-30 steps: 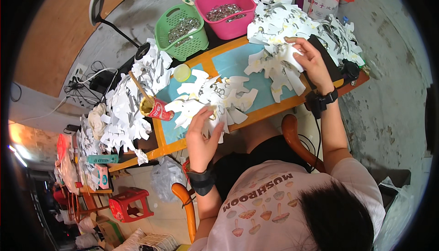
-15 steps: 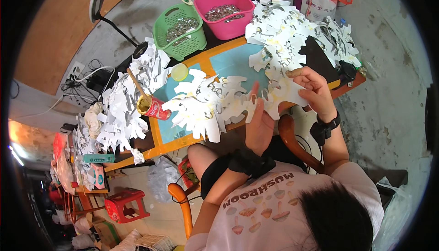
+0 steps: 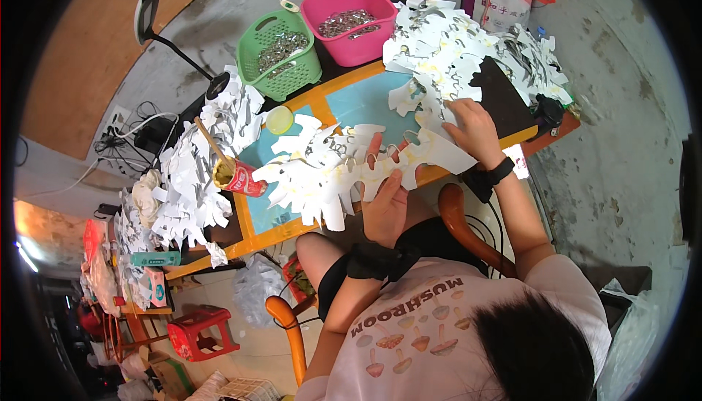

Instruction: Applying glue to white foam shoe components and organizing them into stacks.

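My left hand (image 3: 386, 214) is closed on a white paper cutout (image 3: 420, 152) with notched edges and yellowish smears; the thumb lies in front and fingertips show through its gaps. My right hand (image 3: 474, 134) has its thumb and fingers at the edge of another white paper cutout (image 3: 431, 122), at the near end of the right-hand pile (image 3: 439, 46). Dark curved pieces lie among the paper there. Left of my left hand, a second heap of notched white cutouts (image 3: 322, 174) covers part of the blue tabletop (image 3: 256, 211). Black bands are on both wrists.
A red can (image 3: 245, 180) with a stick stands left, near a pale yellow lid (image 3: 279, 119). Green (image 3: 281, 79) and pink (image 3: 349, 46) baskets of small metal pieces stand behind. A lamp (image 3: 175, 43), more paper piles and a wooden chair arm (image 3: 457, 218) surround the work area.
My right hand has left the right end of the held cutout and moved left to the pile's near end. My left hand has shifted left and now grips the cutout.
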The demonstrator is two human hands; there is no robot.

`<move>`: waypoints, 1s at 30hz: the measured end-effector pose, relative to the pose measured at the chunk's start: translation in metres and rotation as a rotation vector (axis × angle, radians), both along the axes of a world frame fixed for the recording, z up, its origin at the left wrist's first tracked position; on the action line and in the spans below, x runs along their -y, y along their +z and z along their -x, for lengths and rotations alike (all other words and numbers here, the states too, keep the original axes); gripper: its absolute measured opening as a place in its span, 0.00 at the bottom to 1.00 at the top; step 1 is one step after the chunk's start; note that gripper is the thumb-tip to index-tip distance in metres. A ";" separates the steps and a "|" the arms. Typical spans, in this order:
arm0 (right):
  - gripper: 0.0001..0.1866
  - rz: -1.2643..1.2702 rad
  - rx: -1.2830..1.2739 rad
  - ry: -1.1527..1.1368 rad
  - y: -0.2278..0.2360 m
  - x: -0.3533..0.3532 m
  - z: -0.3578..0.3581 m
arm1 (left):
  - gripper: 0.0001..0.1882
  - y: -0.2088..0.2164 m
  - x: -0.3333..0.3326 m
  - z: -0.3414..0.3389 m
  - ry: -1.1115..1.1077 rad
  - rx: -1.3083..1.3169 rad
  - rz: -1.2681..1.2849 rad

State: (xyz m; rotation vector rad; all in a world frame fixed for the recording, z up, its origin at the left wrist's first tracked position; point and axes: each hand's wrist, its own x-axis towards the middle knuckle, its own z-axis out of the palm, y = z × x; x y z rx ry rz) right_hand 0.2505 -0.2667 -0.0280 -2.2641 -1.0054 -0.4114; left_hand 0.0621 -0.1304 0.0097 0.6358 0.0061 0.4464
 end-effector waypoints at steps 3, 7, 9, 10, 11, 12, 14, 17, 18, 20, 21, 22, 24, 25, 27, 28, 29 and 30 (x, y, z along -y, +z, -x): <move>0.14 -0.052 0.044 0.008 -0.001 -0.005 -0.004 | 0.32 -0.002 -0.004 0.001 0.018 0.000 0.003; 0.09 -0.230 -0.199 -0.013 -0.004 -0.004 -0.013 | 0.33 -0.005 -0.007 0.002 0.024 0.008 0.014; 0.07 -0.190 -0.149 -0.055 0.002 -0.001 -0.014 | 0.33 -0.005 -0.007 0.001 0.018 0.011 0.006; 0.06 -0.150 -0.101 -0.097 0.005 0.000 -0.014 | 0.33 -0.005 -0.008 0.001 0.013 0.013 -0.001; 0.06 -0.150 -0.101 -0.098 0.006 0.000 -0.015 | 0.33 -0.004 -0.007 0.001 0.013 0.014 0.000; 0.06 -0.137 -0.025 -0.144 0.008 -0.001 -0.016 | 0.33 -0.001 -0.007 0.001 0.006 0.011 -0.001; 0.06 -0.126 0.053 -0.192 0.014 -0.003 -0.015 | 0.34 0.000 -0.006 0.001 -0.001 0.010 -0.002; 0.05 -0.374 0.093 -0.242 0.027 -0.005 -0.012 | 0.34 -0.001 -0.007 0.002 0.013 0.011 -0.007; 0.05 -0.375 0.093 -0.240 0.032 -0.006 -0.010 | 0.34 0.001 -0.007 0.002 0.015 0.008 -0.005; 0.05 -0.430 -0.076 -0.200 0.046 -0.008 -0.004 | 0.34 0.003 -0.008 0.004 0.019 0.005 -0.004; 0.06 -0.438 -0.143 -0.179 0.051 -0.008 -0.002 | 0.34 0.005 -0.008 0.004 0.017 0.006 -0.007; 0.06 -0.438 -0.142 -0.181 0.049 -0.007 -0.003 | 0.35 0.006 -0.008 0.003 0.015 0.008 -0.011; 0.06 -0.533 -0.240 -0.059 0.041 -0.007 -0.010 | 0.34 0.008 -0.008 0.004 0.002 0.002 -0.009; 0.06 -0.533 -0.239 -0.059 0.039 -0.008 -0.013 | 0.34 0.009 -0.008 0.004 -0.009 -0.003 -0.006; 0.07 -0.735 -0.391 0.124 0.040 -0.009 -0.015 | 0.34 0.007 -0.008 0.004 -0.012 0.000 -0.006; 0.07 -0.735 -0.391 0.125 0.042 -0.010 -0.013 | 0.34 0.006 -0.009 0.003 -0.015 0.003 -0.006; 0.06 -0.858 -0.510 0.189 0.045 -0.012 -0.012 | 0.34 0.006 -0.009 0.003 -0.015 0.003 -0.006; 0.06 -0.979 -0.632 0.257 0.051 -0.015 -0.009 | 0.34 0.006 -0.009 0.004 -0.013 0.004 -0.012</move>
